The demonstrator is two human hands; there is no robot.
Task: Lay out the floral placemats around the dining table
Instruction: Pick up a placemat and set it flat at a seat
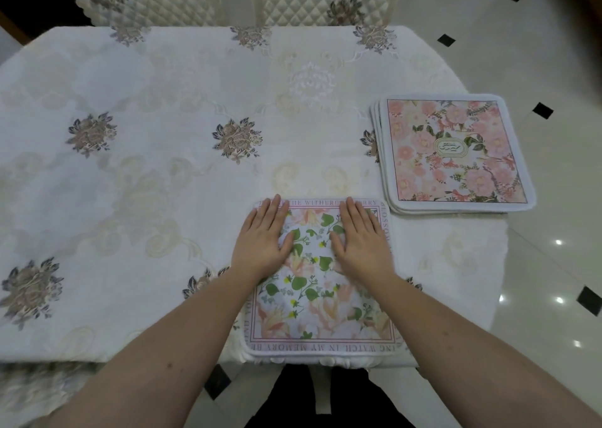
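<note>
- Where the embroidered tablecloth (146, 173) covers the dining table, a placemat (321, 300) lies at its 6 o'clock edge.
- At 3 o'clock sits a stack of placemats (452, 154), apart from it.
- Left hand (264, 238) and right hand (361, 238) press flat, fingers straight, on the near placemat.

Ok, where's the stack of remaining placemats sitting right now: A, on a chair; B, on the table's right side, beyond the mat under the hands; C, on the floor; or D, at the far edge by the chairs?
B: the stack of placemats lies on the tablecloth to the right, past the placemat under both hands.
</note>
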